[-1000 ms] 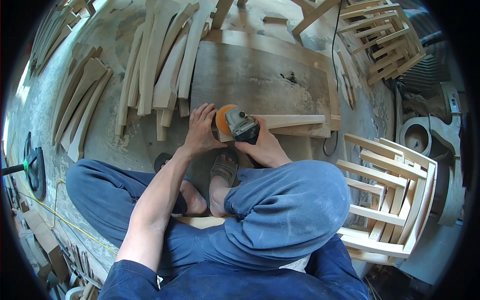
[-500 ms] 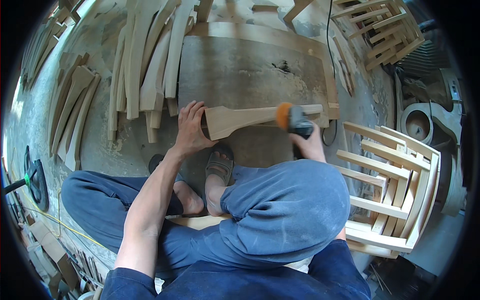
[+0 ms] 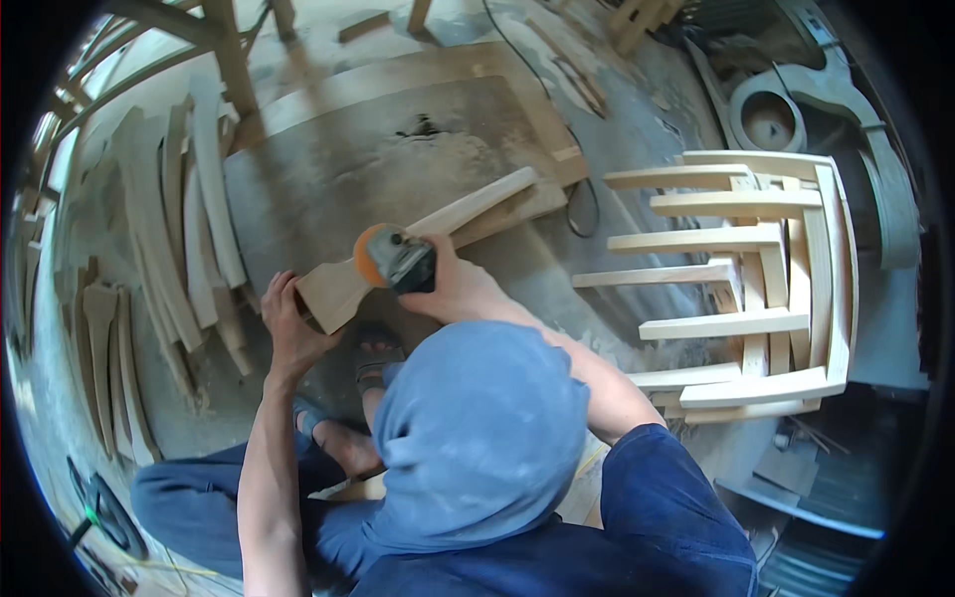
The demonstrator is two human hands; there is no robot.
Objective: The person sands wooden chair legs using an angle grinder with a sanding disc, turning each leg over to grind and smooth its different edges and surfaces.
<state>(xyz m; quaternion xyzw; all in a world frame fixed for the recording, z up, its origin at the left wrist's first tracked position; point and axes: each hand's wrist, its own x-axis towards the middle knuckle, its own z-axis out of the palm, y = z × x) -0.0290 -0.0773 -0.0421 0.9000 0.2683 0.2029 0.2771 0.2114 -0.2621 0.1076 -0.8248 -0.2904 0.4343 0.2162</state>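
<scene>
A pale shaped wooden leg (image 3: 332,293), wide at its near left end and narrow at its far right end, lies slanted in front of me. My left hand (image 3: 294,326) grips the wide end, thumb and fingers around its corners. My right hand (image 3: 460,286) is wrapped round a handheld power sander (image 3: 401,261) with a dark body and a round orange pad. The pad sits at the leg's neck, just past the wide end, and the sander hides part of the wood there. Under the leg's narrow end is another flat wooden piece (image 3: 512,214).
A dusty board (image 3: 328,159) lies on the floor ahead. Several curved wooden legs (image 3: 149,229) are piled at the left. A stack of pale wooden frames (image 3: 756,204) stands at the right, near a grey machine part (image 3: 768,121). A dark cord (image 3: 585,224) runs past the board's right side.
My right hand has brought the sander leftward along the leg, from the narrow end to the neck near my left hand. The leg looks more slanted and the whole view has turned.
</scene>
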